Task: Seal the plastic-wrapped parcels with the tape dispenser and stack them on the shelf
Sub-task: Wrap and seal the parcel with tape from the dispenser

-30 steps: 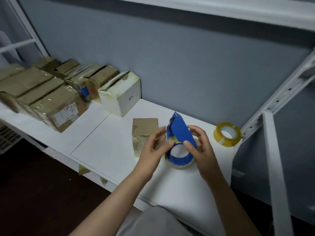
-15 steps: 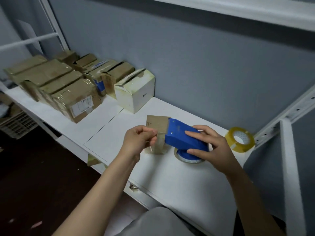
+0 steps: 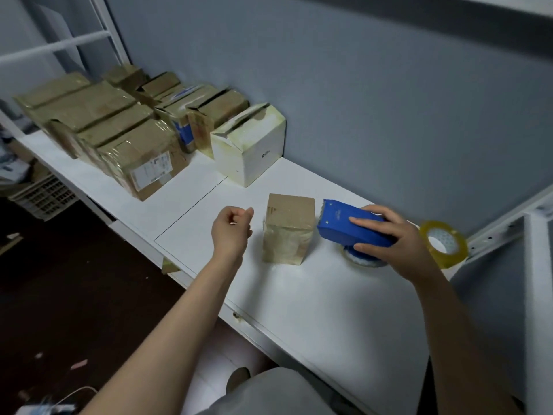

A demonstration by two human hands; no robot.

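A small brown plastic-wrapped parcel [image 3: 288,232] stands upright on the white shelf [image 3: 314,310]. Just right of it lies the blue tape dispenser [image 3: 338,220], toothed end toward the parcel, its tape roll resting on the shelf. My right hand [image 3: 389,238] grips the dispenser from above and behind. My left hand [image 3: 232,227] hovers left of the parcel, apart from it, fingers curled with the thumb against the forefinger; I see nothing held in it.
Several wrapped brown parcels [image 3: 119,136] are lined up at the shelf's left end, with a white box [image 3: 250,148] beside them. A spare yellowish tape roll [image 3: 443,244] leans by the white frame post [image 3: 535,295] at right. Grey wall behind; dark floor below.
My left hand has drawn back leftward off the parcel. The dispenser, held upright a second ago, now lies tilted down to the right of the parcel in my right hand.
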